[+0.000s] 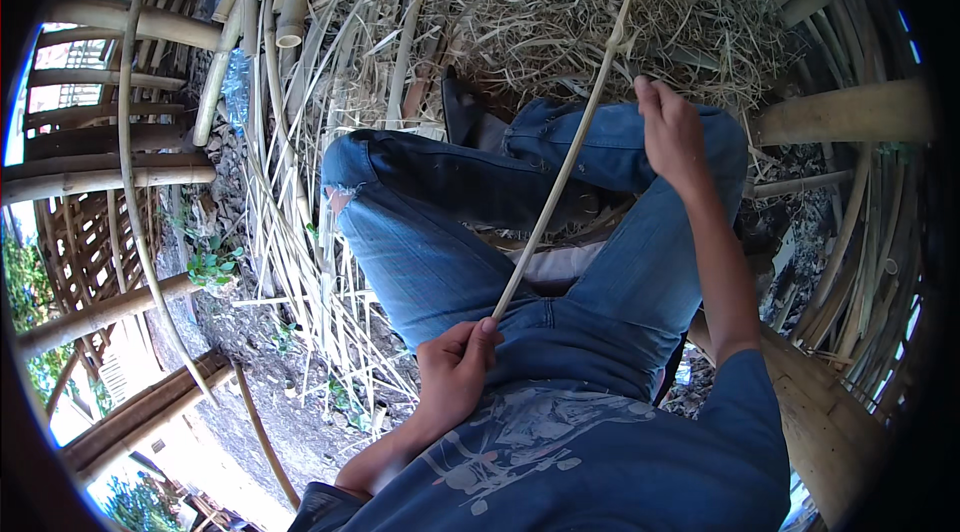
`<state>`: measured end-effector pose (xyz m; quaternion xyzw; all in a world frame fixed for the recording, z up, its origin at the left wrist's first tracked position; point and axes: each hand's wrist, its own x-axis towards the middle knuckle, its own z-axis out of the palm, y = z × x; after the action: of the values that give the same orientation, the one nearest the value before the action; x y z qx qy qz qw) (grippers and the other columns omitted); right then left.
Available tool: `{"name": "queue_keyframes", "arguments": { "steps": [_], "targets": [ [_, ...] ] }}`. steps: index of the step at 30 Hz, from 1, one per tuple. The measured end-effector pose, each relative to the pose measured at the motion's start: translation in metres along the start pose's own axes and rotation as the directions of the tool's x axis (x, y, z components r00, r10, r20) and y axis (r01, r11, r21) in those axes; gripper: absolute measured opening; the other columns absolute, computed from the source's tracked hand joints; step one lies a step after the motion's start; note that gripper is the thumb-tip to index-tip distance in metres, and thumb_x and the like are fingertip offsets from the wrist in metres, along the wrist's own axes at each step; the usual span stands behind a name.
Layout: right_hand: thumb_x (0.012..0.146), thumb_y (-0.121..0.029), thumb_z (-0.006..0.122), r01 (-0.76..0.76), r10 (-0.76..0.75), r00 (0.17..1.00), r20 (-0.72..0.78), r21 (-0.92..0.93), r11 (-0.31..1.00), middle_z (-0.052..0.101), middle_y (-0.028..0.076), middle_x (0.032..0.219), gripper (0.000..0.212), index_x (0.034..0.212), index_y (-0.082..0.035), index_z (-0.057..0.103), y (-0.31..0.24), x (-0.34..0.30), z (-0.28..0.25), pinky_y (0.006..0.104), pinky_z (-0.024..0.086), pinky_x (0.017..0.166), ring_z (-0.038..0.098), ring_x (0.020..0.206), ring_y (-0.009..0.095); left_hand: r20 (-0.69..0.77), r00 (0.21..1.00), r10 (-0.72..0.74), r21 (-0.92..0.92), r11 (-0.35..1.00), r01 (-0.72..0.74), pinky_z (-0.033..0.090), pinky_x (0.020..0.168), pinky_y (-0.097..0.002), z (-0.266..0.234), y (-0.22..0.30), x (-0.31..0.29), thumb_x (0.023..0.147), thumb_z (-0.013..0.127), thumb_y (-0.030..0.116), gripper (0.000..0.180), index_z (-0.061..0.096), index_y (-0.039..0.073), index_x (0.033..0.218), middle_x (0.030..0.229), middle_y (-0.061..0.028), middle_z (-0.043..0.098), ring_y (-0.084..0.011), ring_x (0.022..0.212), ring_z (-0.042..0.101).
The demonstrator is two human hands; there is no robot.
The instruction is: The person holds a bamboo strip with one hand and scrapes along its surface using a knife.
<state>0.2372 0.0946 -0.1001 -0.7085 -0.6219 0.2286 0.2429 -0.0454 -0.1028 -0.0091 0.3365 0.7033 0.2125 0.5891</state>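
A long, narrow bamboo strip (572, 152) slants up and away from my lap, with a thicker knot near its far end. My left hand (455, 367) is closed round its near end, thumb lying along the top, just in front of my waist. Over my right knee is my right hand (672, 129), fingers curled and thumb extended, to the right of the strip and apart from it. What the right hand holds, if anything, I cannot make out. My bent legs in blue jeans (430, 252) lie crossed under the strip.
Dry shavings (610, 22) are heaped beyond my feet. Split bamboo strips (300, 262) lie scattered at my left. Bamboo poles (110, 177) form a frame on the left side, and a thick bamboo pole (840, 115) stands close beyond my right knee. More strips (880, 262) lean at the right.
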Motion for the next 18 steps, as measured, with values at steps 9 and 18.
{"name": "queue_keyframes", "arguments": {
  "steps": [9, 18],
  "targets": [
    [0.098, -0.038, 0.044, 0.004, -0.043, 0.990, 0.136, 0.272, 0.962, 0.055, 0.015, 0.059, 0.044, 0.076, -0.001, 0.055, -0.052, -0.062, 0.004, 0.0409, 0.041, 0.052, 0.056, 0.053, 0.033, 0.063, 0.998, 0.004, -0.253, 0.967, 0.012, 0.030, 0.048, -0.0179, -0.005, -0.002, 0.032, 0.099, 0.049, 0.017, 0.025, 0.062, -0.004, 0.104, 0.071, -0.0001, 0.057, -0.0023, 0.055, 0.041],
    [0.096, -0.028, 0.051, 0.376, -0.471, 0.817, 0.331, 0.313, 0.872, 0.058, 0.014, 0.059, 0.032, 0.075, -0.003, 0.050, -0.106, -0.150, 0.021, 0.0366, 0.046, 0.042, 0.060, 0.048, 0.028, 0.149, 0.980, 0.135, -0.210, 0.972, -0.102, 0.034, 0.053, -0.0205, -0.002, 0.019, 0.034, 0.095, 0.053, 0.006, 0.018, 0.063, -0.004, 0.106, 0.080, 0.0001, 0.052, -0.0041, 0.062, 0.042]
  ]
}}
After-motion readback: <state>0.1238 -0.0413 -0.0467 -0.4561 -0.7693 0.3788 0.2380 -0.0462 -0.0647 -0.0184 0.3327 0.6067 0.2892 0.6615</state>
